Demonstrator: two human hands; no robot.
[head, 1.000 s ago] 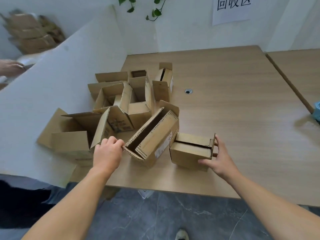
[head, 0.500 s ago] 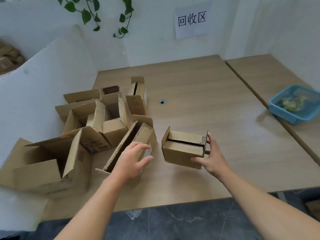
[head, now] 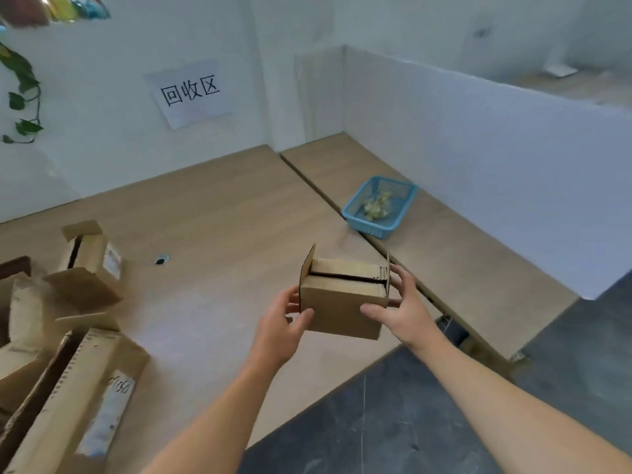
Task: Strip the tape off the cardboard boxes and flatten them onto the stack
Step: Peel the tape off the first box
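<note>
Both hands, left hand (head: 280, 325) and right hand (head: 402, 307), clasp a small brown cardboard box (head: 342, 302) by its opposite ends above the light wooden table (head: 222, 217), its top flaps loosely closed. It looks unflattened, and several open cardboard boxes (head: 68, 336) wait at the left, so most work seems left.

Small brown cardboard box (head: 342, 302) upright, side flaps raised.

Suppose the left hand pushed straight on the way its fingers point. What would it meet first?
The small cardboard box: the left hand already grips its left side, fingers pointing right, so the box wall is in the way at once.
</note>
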